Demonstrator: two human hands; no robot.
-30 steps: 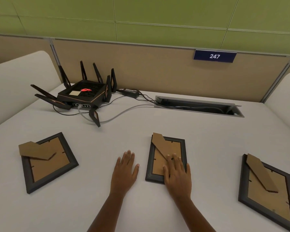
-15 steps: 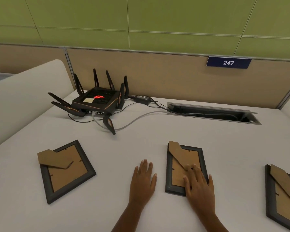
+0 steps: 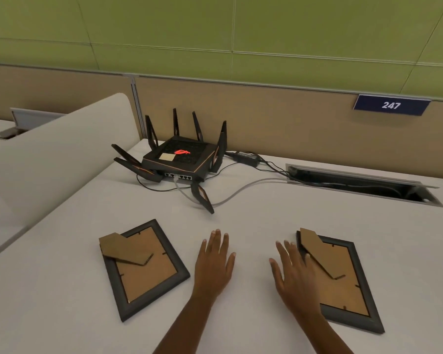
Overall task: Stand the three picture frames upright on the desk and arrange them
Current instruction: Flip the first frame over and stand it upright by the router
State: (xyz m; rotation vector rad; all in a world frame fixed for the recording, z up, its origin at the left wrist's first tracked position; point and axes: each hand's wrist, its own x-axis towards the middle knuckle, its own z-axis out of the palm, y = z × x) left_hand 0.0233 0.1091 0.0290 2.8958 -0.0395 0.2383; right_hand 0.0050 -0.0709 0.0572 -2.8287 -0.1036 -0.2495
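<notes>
Two dark picture frames lie face down on the white desk [image 3: 279, 215], brown backing and cardboard stand up. The left frame [image 3: 149, 274] is at the lower left. The middle frame [image 3: 343, 284] is at the lower right. A third frame is out of view past the right edge. My left hand [image 3: 214, 261] rests flat on the desk between the two frames, fingers apart, holding nothing. My right hand [image 3: 293, 274] lies open over the left edge of the middle frame, gripping nothing.
A black router [image 3: 179, 159] with several antennas sits at the back left, its cables [image 3: 241, 192] running to an open cable slot [image 3: 363, 185] at the back. A white divider [image 3: 49, 162] borders the desk's left side. A tan partition with a "247" plate [image 3: 391, 105] stands behind.
The view has swung left, so the right frame has left the picture. My right hand has slid off the middle frame's backing to its left edge. My left hand stays flat on the desk.
</notes>
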